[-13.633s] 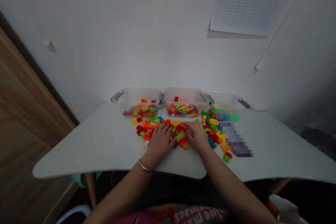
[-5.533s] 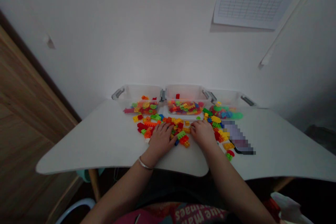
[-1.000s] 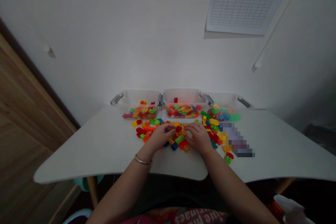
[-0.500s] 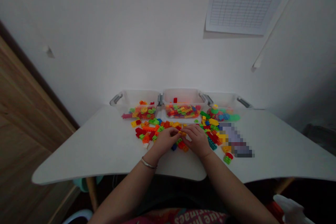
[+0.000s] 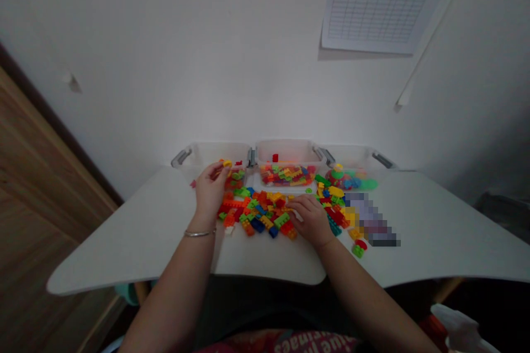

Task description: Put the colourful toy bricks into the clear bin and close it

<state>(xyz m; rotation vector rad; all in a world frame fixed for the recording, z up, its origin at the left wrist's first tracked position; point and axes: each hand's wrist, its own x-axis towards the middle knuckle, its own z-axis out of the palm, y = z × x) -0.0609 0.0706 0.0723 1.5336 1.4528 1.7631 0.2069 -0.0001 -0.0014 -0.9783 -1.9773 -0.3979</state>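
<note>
My left hand [image 5: 209, 187] is raised at the front of the left clear bin [image 5: 199, 151], its fingers closed on a small yellow building block [image 5: 227, 164]. Behind that hand, part of the bin's colourful contents is hidden. My right hand [image 5: 310, 218] rests at the right side of the loose block pile [image 5: 259, 212], fingers bent together. A yellow-orange block [image 5: 286, 209] shows at its fingertips, pinched as far as I can see. Red, green, blue, orange and yellow blocks lie spread between the two hands.
A middle clear bin [image 5: 290, 149] holds mixed blocks; a right clear bin [image 5: 356, 154] holds rounder toy pieces. A pixelated flat object [image 5: 372, 220] lies right of the pile, near a red-and-green piece [image 5: 359, 248]. The white table's front edge [image 5: 269, 278] curves before me.
My left hand has left the pile's middle beside my right hand and moved left and up to the left bin, carrying a yellow block. My right hand has stayed nearly in place.
</note>
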